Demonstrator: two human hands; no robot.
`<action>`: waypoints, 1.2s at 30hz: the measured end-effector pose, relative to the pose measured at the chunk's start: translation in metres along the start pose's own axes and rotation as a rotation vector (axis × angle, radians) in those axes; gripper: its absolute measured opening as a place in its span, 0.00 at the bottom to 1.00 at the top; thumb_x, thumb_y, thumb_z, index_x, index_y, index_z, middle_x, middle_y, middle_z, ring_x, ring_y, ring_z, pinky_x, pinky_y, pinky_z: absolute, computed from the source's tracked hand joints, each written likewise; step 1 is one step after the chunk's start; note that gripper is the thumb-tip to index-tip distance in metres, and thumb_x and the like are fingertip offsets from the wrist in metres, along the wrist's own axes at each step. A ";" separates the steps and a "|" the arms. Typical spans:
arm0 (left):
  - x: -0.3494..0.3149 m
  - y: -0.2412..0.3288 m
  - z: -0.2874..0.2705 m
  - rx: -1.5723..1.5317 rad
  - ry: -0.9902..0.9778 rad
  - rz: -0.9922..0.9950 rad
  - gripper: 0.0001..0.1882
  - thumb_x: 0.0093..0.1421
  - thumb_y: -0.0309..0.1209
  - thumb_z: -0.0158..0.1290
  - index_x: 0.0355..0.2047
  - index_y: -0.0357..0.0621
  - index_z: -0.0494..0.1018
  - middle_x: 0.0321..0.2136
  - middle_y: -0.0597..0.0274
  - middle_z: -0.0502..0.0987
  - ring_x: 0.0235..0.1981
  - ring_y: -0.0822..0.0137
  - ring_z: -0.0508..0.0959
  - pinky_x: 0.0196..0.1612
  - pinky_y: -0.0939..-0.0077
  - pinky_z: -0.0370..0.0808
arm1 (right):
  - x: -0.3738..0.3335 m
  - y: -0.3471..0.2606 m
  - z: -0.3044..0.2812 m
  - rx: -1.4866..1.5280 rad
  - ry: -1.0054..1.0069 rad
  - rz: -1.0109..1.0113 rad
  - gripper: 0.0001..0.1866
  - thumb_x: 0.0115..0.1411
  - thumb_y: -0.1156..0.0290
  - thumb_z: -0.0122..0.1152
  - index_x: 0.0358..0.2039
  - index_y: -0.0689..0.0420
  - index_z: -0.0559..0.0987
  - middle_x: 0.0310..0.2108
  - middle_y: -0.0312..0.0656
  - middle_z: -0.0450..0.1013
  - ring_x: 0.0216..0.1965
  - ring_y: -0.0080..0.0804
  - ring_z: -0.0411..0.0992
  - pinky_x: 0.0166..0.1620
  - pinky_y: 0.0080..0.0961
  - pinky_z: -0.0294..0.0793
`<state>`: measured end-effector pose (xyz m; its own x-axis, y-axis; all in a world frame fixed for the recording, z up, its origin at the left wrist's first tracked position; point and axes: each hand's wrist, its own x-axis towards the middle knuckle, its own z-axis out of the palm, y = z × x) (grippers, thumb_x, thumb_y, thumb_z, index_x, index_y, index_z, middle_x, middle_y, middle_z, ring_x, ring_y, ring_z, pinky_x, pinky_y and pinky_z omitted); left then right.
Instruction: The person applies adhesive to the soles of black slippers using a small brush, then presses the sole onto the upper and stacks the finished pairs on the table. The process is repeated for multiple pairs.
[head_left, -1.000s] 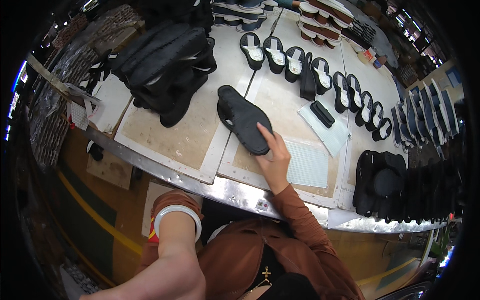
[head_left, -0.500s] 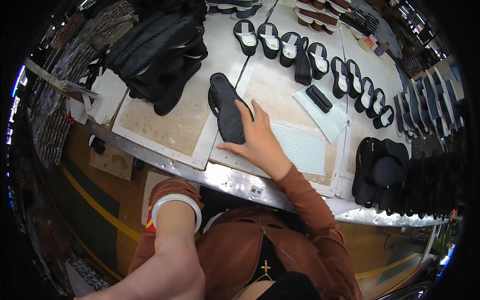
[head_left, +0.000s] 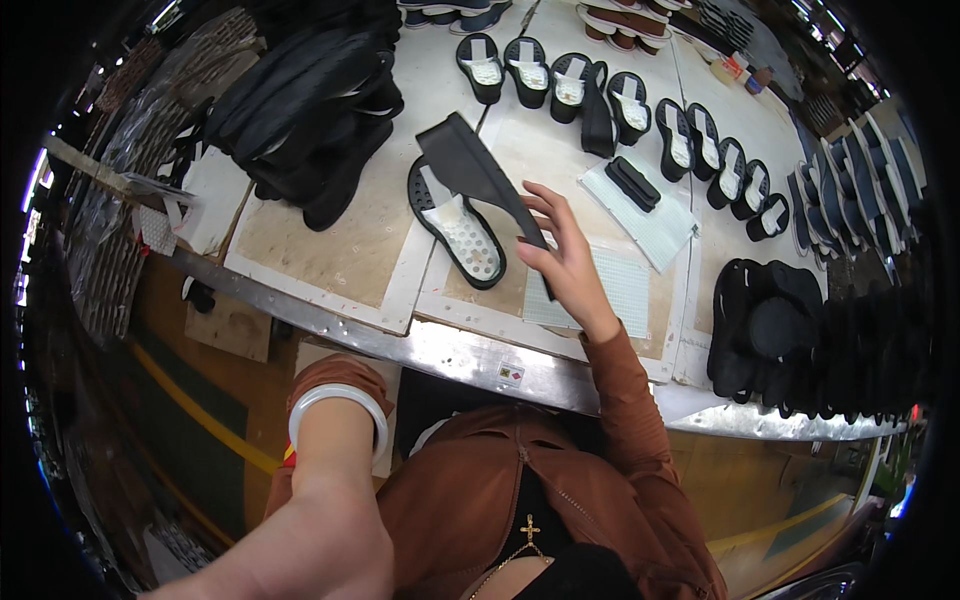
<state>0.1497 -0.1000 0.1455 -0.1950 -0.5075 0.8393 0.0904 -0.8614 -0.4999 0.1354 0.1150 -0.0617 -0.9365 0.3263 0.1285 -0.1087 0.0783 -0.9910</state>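
Observation:
My right hand (head_left: 572, 262) grips a black wedge shoe sole (head_left: 470, 165) by one end, thumb on one side and fingers on the other. The sole is tipped on its side above the table. Just beneath and to its left lies another black sole (head_left: 468, 243), flat, its hollow side up with a white perforated insert and a white strip. Close to the camera at the lower left is my left hand (head_left: 300, 535), raised past a pale bangle; its fingers are outside the picture.
A row of black soles (head_left: 628, 105) with white inserts curves along the far side. Black shoe parts (head_left: 300, 110) are heaped at the left, more black soles (head_left: 780, 340) at the right. A small black block (head_left: 632, 184) rests on a pale gridded sheet (head_left: 665, 235).
My right hand has lifted the upper sole and turned it on its side, moving slightly right. The sole with the white insert beneath is uncovered. My left arm has shifted slightly.

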 end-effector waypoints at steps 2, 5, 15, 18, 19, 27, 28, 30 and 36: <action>-0.004 0.001 -0.012 0.375 -0.045 0.116 0.15 0.71 0.40 0.53 0.46 0.40 0.75 0.44 0.65 0.78 0.54 0.64 0.73 0.66 0.60 0.63 | -0.023 -0.007 -0.011 0.122 0.034 -0.034 0.50 0.53 0.53 0.69 0.71 0.58 0.60 0.67 0.54 0.61 0.65 0.46 0.66 0.65 0.47 0.69; -0.018 0.009 -0.054 1.204 -0.082 0.294 0.20 0.70 0.49 0.49 0.53 0.49 0.72 0.54 0.65 0.73 0.57 0.62 0.71 0.69 0.53 0.56 | -0.054 -0.016 -0.019 0.134 0.119 -0.110 0.57 0.50 0.39 0.65 0.72 0.62 0.57 0.67 0.58 0.62 0.67 0.50 0.66 0.67 0.50 0.67; -0.206 0.056 -0.181 1.918 -0.164 -1.476 0.38 0.70 0.47 0.52 0.70 0.32 0.55 0.68 0.36 0.57 0.68 0.44 0.55 0.72 0.46 0.47 | -0.099 -0.014 -0.012 0.828 0.100 0.068 0.60 0.46 0.48 0.67 0.76 0.52 0.49 0.70 0.56 0.57 0.67 0.58 0.65 0.68 0.59 0.65; -0.228 0.092 -0.212 2.017 -0.210 -1.754 0.39 0.71 0.47 0.51 0.71 0.33 0.54 0.71 0.34 0.53 0.72 0.41 0.50 0.73 0.46 0.44 | -0.093 -0.004 -0.016 0.965 0.064 0.164 0.62 0.42 0.54 0.65 0.78 0.42 0.47 0.72 0.55 0.55 0.65 0.64 0.65 0.65 0.65 0.69; -0.231 0.101 -0.214 2.001 -0.263 -1.811 0.39 0.71 0.48 0.50 0.71 0.33 0.55 0.71 0.33 0.52 0.72 0.40 0.48 0.73 0.46 0.44 | -0.092 0.000 -0.018 0.927 0.065 0.192 0.62 0.41 0.54 0.64 0.78 0.41 0.47 0.73 0.55 0.54 0.64 0.67 0.66 0.63 0.67 0.70; -0.144 0.081 -0.175 1.480 -0.483 -1.403 0.34 0.73 0.52 0.42 0.64 0.33 0.67 0.62 0.43 0.70 0.65 0.48 0.67 0.70 0.56 0.56 | -0.086 -0.017 -0.068 0.725 -0.332 0.465 0.63 0.43 0.47 0.63 0.75 0.65 0.50 0.64 0.65 0.65 0.49 0.62 0.78 0.35 0.44 0.87; -0.127 0.077 -0.177 1.330 -0.410 -1.469 0.34 0.73 0.52 0.41 0.62 0.32 0.68 0.60 0.45 0.72 0.63 0.50 0.70 0.69 0.58 0.58 | -0.081 -0.024 -0.073 0.659 -0.455 0.500 0.63 0.43 0.45 0.63 0.74 0.68 0.52 0.63 0.65 0.66 0.48 0.60 0.79 0.35 0.42 0.87; -0.102 0.077 -0.182 0.970 -0.329 -1.751 0.37 0.73 0.55 0.38 0.59 0.30 0.71 0.55 0.48 0.78 0.57 0.57 0.75 0.65 0.64 0.64 | -0.063 -0.029 -0.068 0.340 -0.642 0.312 0.57 0.51 0.38 0.58 0.71 0.69 0.60 0.66 0.59 0.65 0.61 0.51 0.70 0.58 0.38 0.68; -0.139 0.117 -0.198 -0.141 -0.199 -2.433 0.55 0.56 0.55 0.66 0.71 0.28 0.56 0.66 0.41 0.67 0.65 0.55 0.70 0.67 0.63 0.63 | -0.020 -0.020 -0.038 0.325 -0.818 0.413 0.44 0.66 0.36 0.47 0.67 0.63 0.69 0.64 0.49 0.69 0.60 0.35 0.71 0.61 0.29 0.69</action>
<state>-0.0064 -0.1259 -0.0715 0.2413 0.9258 -0.2910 -0.0903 0.3200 0.9431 0.1691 0.1432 -0.0431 -0.8507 -0.4954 -0.1758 0.3083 -0.1993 -0.9302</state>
